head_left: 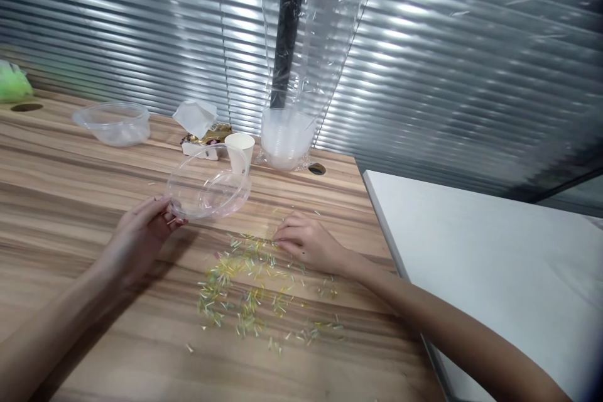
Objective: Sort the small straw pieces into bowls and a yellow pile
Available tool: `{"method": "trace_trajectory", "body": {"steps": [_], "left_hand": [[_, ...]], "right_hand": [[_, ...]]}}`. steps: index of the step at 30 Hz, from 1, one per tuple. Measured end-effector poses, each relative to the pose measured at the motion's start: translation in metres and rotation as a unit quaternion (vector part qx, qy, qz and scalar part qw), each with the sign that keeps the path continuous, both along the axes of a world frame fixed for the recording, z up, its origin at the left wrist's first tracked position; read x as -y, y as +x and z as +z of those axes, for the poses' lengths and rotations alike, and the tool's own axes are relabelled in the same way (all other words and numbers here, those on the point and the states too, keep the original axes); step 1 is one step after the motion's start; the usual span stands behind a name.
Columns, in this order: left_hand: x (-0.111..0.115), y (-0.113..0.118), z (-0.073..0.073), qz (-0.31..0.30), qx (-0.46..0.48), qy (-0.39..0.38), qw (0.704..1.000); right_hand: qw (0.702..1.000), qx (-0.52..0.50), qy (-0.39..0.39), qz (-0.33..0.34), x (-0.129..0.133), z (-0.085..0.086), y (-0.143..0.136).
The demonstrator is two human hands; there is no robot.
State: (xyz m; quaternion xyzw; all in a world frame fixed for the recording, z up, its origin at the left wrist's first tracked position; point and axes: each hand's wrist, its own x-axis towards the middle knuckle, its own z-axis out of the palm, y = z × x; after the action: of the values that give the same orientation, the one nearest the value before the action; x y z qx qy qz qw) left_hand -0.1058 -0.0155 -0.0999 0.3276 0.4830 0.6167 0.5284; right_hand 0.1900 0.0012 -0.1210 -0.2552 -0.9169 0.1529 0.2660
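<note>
My left hand (149, 221) grips the rim of a clear plastic bowl (235, 204), tilted above the table with its opening towards me. Something pinkish shows low in that bowl. Loose on the wood lie many small thin yellow, green and clear pieces (254, 301), like short cut tubes or beads. At the far right part of this scatter, my right hand (304, 240) rests by the tabletop with thumb and fingertips pinched together. What sits between those fingertips is too small to make out.
Behind the held bowl stand a paper cup (240, 149), a gold packet (217, 133) with crumpled white paper (195, 116), and another clear bowl (117, 125). Bagged stacked bowls (287, 138) stand near the back edge. A white table (494, 251) adjoins at right.
</note>
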Motion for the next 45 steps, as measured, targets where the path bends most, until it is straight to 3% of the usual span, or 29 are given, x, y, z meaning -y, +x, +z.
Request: {"method": "trace_trajectory", "body": {"steps": [6, 11, 23, 34, 45], "left_hand": [[0.002, -0.002, -0.003, -0.020, 0.020, 0.007, 1.000], [0.002, -0.001, -0.002, -0.015, 0.035, -0.013, 0.999], [0.003, 0.003, 0.006, 0.000, 0.042, -0.040, 0.998], [0.000, -0.002, -0.002, -0.023, 0.044, -0.017, 0.999], [0.004, 0.002, 0.005, -0.028, 0.047, 0.010, 0.998]], "right_hand": [[0.997, 0.058, -0.045, 0.018, -0.010, 0.007, -0.011], [0.996, 0.065, -0.063, 0.002, -0.014, 0.015, -0.004], [0.980, 0.103, -0.135, -0.108, 0.014, 0.011, 0.013], [0.970, 0.103, -0.186, -0.116, 0.020, 0.014, 0.009], [0.971, 0.140, -0.151, -0.118, 0.021, 0.016, -0.008]]}}
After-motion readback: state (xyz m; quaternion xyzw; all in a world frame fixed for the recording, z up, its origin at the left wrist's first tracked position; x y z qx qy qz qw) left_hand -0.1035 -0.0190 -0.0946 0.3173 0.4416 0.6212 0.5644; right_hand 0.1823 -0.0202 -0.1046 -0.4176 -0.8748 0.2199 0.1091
